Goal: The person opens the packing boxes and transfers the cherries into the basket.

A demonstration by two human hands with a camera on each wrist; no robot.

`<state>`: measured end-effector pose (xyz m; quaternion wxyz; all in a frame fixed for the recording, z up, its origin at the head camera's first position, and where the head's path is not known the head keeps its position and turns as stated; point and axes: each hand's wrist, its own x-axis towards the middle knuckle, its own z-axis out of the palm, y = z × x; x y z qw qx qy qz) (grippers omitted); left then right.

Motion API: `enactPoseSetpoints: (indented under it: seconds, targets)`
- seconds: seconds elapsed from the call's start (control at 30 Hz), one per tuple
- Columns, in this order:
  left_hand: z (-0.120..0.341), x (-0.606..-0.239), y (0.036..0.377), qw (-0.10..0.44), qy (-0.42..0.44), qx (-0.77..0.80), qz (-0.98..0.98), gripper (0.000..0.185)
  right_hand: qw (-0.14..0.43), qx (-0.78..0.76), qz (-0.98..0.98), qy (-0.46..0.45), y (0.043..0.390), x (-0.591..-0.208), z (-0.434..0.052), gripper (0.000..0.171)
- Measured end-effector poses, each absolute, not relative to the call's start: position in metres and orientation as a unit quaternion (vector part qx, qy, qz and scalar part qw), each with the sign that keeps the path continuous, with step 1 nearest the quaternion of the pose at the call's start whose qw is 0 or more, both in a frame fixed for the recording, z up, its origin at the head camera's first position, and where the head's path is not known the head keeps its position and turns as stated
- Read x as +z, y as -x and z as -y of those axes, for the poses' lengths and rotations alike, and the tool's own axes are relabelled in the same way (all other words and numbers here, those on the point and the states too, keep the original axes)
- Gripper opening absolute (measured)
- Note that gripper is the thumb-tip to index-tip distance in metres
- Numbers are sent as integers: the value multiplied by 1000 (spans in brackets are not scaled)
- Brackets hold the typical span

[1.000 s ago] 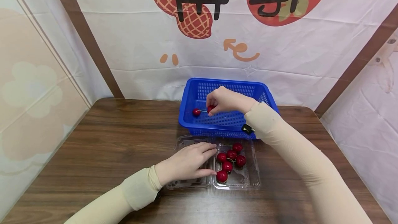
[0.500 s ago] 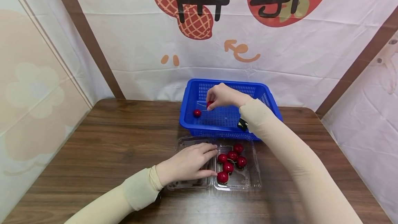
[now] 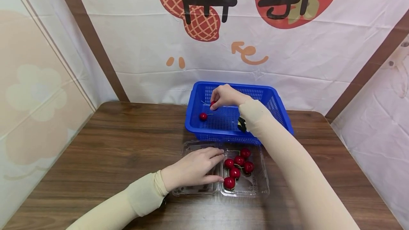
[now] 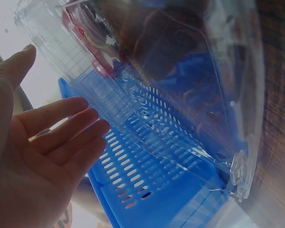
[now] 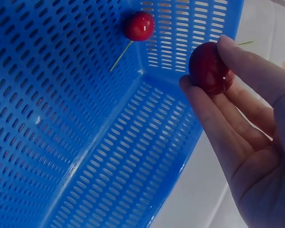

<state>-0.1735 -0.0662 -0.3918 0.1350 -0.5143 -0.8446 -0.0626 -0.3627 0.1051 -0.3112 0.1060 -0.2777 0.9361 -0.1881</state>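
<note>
Between thumb and fingers my right hand (image 3: 226,96) pinches a dark red cherry (image 5: 210,69) with a thin green stem, over the blue basket (image 3: 190,116). A second cherry (image 3: 203,116) lies on the basket floor at its left side, its stem pointing away. My left hand (image 3: 195,168) lies with spread, nearly straight fingers over the left half of the open clear plastic clamshell box (image 3: 262,184). Its fingertips reach the box's middle fold. Several cherries (image 3: 234,172) sit in the right half of that box. The left wrist view shows the box wall close by the left fingers (image 4: 80,142).
The basket stands at the back of the brown wooden table (image 3: 127,141), near the white printed cloth (image 3: 150,52). The clamshell box is directly in front of the basket. Cloth walls rise on both sides.
My right hand, still pinching the cherry, has risen slightly toward the back of the basket, apart from the cherry on its floor. The left hand has hardly moved.
</note>
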Motion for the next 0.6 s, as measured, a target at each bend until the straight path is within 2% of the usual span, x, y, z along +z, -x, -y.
enactPoseSetpoints:
  seconds: [0.6]
  targets:
    - [67,-393,174,132,513,-53,847,64,108,-190,-943,249,377,-321,-94,21]
